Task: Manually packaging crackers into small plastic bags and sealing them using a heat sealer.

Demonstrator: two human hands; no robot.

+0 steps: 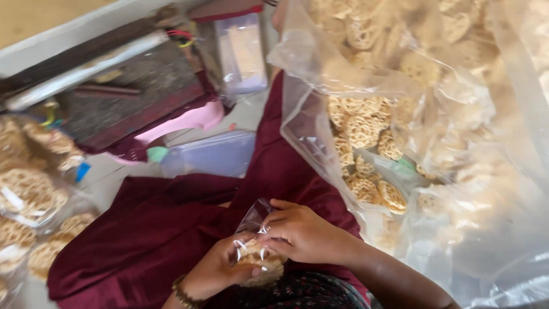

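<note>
My left hand (220,269) cups a small clear plastic bag (255,240) with a lattice-shaped cracker inside, low in the middle of the head view. My right hand (303,232) pinches the top of that same bag from the right. Both hands rest above a dark maroon cloth (154,229) spread over my lap. A bracelet sits on my left wrist. Just to the right of my hands a large clear plastic sack (434,114) stands open, full of loose round lattice crackers (366,129).
Several small packed cracker bags (31,194) lie in a pile at the left edge. Behind the cloth lie a flat clear plastic lid (211,154), a pink object (189,121) and a clear plastic box (241,54). A dark wooden board (126,97) sits by the wall.
</note>
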